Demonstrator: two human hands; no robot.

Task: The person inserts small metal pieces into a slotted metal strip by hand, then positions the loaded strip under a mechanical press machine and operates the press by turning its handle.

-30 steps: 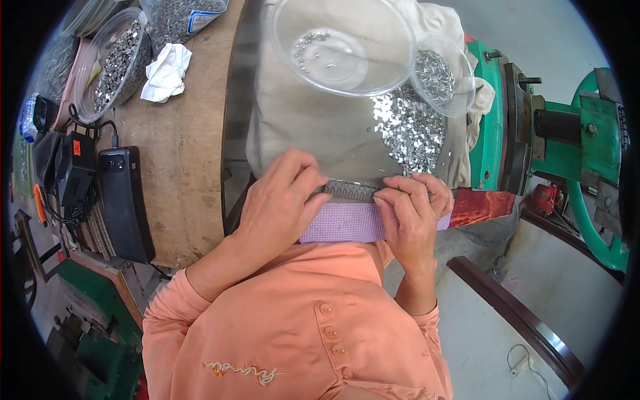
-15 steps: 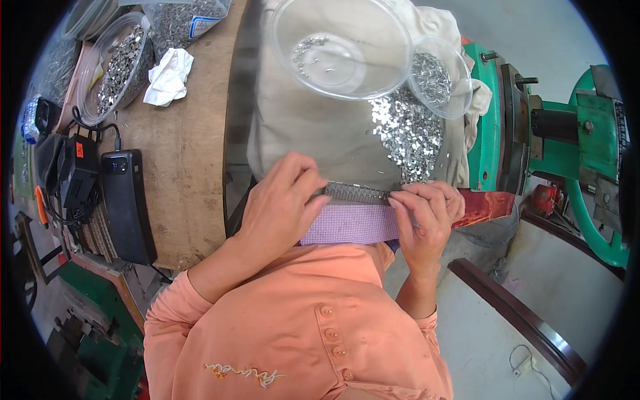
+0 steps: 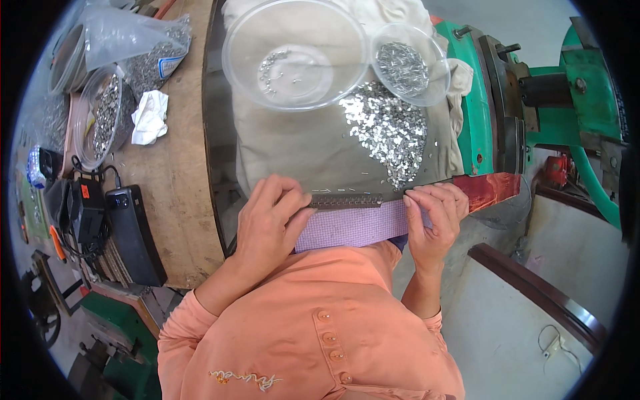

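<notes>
Left hand (image 3: pixel 270 223) curled, fingertips pressing the left end of a narrow metal strip (image 3: pixel 347 200). Right hand (image 3: pixel 433 217) pinches the strip's right end between thumb and fingers. Strip lies flat between both hands, along the near edge of a grey cloth (image 3: pixel 300 143), with a lilac pad (image 3: pixel 350 227) just below it. Loose pile of small silver pieces (image 3: pixel 390 130) above the right hand. Large clear bowl (image 3: pixel 297 53) and small clear bowl (image 3: pixel 408 63) beyond the pile.
</notes>
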